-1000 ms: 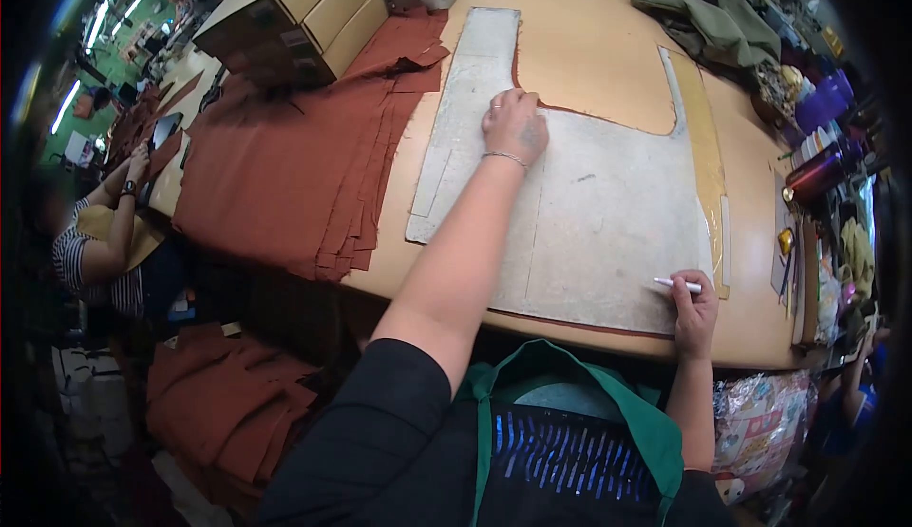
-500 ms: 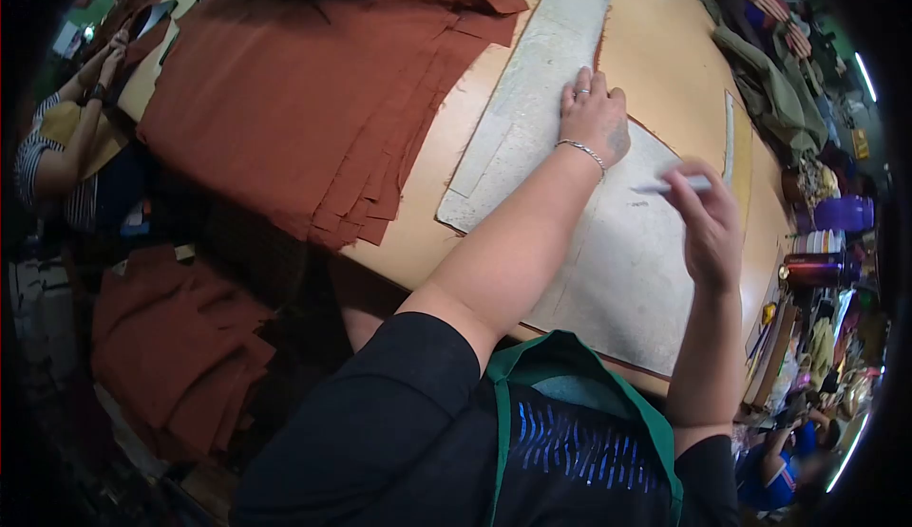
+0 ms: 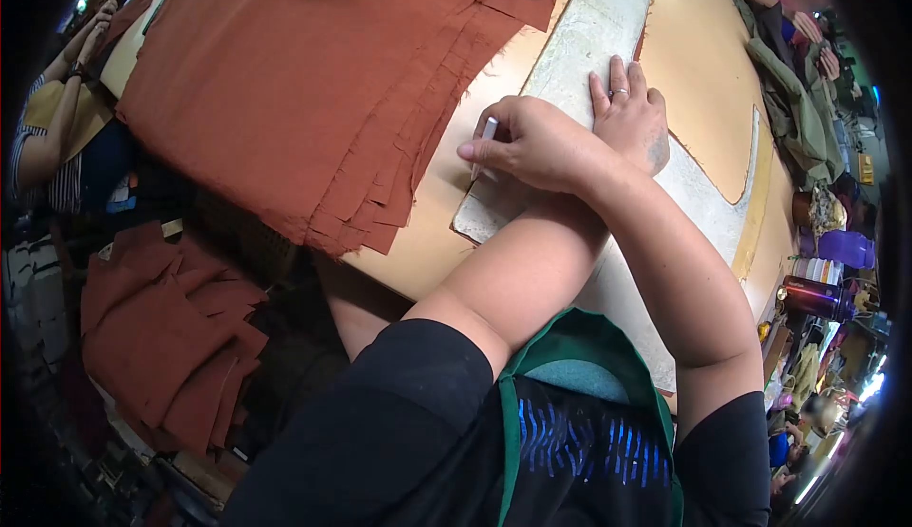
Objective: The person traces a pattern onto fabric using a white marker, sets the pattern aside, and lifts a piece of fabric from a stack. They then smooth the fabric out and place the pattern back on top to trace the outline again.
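Note:
My left hand (image 3: 631, 121) lies flat with spread fingers on a whitish, worn pattern template (image 3: 589, 28), pressing on its long strip part. Rust-coloured cloth shows as a thin line along the template's edge. Crossing over my left forearm, my right hand (image 3: 541, 142) grips a slim white pen (image 3: 488, 131). Its lower end points down at the template's left edge, near the bottom corner. The wide body of the template is partly hidden under my forearms.
A layered stack of rust-brown fabric (image 3: 313, 81) covers the table's left side. More cut pieces (image 3: 171, 328) hang in a pile below left. Olive cloth (image 3: 793, 114) lies at the right edge, near a purple container (image 3: 845, 249) and a dark tumbler (image 3: 815, 297). Other people work on both sides.
My right hand has swung left across my left forearm, carrying the pen from the template's wide part to its left edge. My left hand stays on the template, its fingers now more spread.

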`<move>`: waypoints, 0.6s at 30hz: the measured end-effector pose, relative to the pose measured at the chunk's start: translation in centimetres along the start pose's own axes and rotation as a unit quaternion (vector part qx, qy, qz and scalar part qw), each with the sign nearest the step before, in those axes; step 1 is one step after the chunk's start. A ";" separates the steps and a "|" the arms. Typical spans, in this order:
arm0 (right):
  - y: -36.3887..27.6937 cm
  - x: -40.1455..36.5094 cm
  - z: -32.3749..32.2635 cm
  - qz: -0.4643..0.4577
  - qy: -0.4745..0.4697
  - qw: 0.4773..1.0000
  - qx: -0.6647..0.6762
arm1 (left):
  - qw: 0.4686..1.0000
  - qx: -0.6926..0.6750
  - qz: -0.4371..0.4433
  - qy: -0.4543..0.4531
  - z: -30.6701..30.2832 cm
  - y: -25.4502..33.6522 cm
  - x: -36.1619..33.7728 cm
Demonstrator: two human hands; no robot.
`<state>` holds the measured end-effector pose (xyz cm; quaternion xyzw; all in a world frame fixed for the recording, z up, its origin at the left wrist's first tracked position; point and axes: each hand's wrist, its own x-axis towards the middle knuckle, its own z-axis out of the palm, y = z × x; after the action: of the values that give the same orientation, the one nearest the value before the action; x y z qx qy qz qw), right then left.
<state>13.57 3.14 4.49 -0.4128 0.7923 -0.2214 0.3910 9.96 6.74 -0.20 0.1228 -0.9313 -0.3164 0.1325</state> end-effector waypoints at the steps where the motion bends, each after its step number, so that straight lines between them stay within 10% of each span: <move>1: 0.1 0.0 0.1 -0.015 0.000 1.000 -0.010 | 1.000 -0.004 0.001 0.000 0.0 0.0 0.0; 11: 5.1 4.9 -8.2 0.063 0.257 0.961 -0.080 | 0.998 0.033 0.042 0.045 4.4 -1.8 1.0; 12: 6.1 6.0 -9.5 0.058 0.288 0.950 -0.109 | 0.995 0.030 -0.004 -0.094 0.2 -0.3 0.7; 15: 7.9 7.7 -13.4 0.089 0.299 0.929 -0.200 | 0.999 -0.023 0.005 0.025 0.7 0.0 0.3; 18: 9.8 9.0 -15.8 0.103 0.307 0.945 0.056 | 0.999 -0.041 -0.021 -0.028 -0.2 0.7 0.8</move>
<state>-6.96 1.66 3.34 -0.2185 0.8983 -0.3401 0.1722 9.19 6.91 0.52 0.1277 -0.9179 -0.3606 0.1050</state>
